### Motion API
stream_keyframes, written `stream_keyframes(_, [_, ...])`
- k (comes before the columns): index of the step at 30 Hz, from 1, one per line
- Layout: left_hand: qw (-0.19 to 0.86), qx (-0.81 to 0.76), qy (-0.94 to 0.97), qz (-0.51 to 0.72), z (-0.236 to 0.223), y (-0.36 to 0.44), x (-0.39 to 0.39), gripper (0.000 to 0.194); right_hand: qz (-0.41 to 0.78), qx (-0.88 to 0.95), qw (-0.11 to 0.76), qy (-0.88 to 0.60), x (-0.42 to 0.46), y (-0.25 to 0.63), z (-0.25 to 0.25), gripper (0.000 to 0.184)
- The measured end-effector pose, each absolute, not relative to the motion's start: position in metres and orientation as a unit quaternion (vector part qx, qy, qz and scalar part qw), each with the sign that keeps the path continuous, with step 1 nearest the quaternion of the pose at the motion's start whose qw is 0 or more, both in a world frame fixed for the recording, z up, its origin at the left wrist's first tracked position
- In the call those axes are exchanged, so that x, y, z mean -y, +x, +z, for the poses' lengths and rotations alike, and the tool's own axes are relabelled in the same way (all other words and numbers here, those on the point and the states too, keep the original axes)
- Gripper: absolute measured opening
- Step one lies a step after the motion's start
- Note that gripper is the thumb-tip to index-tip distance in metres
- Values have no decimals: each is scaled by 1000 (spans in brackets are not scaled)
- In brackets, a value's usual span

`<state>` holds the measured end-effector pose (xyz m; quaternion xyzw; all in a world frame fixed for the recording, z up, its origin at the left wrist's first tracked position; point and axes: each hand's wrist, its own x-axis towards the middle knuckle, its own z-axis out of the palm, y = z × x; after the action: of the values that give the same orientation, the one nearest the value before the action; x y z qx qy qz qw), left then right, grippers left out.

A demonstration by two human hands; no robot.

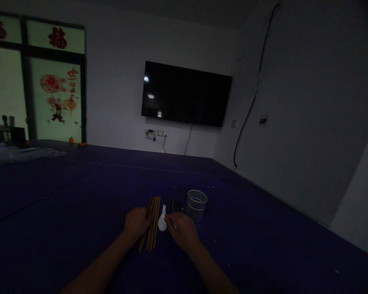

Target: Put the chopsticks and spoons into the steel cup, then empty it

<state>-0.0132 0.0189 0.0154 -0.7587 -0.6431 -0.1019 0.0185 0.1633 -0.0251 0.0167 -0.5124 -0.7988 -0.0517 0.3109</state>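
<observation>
White spoon (162, 223) lies between left grip (137, 222), pinching chopsticks (154, 222), and right grip (183, 230), hold unclear.

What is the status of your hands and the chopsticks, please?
Left hand at the chopsticks, right hand at the white spoon; grips unclear. Chopsticks lying side by side. Grey container close beyond right hand.

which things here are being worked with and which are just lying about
In use, it seems:
- wooden sticks, at the left hand
- white spoon, at the right hand
- grey cup beside them, probably

Just lying about, it seems:
- crumpled sheet, far left
- small orange things near the glass door
</observation>
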Motion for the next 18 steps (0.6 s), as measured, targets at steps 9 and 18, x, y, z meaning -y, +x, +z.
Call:
stream_keyframes(9, [23, 641, -762, -87, 20, -13, -19, 39, -55, 803, 309, -507, 27, 164, 18, 27])
stream_keyframes(18, [19, 645, -760, -80, 26, -13, -15, 35, -48, 798, 306, -518, 26, 164, 19, 27])
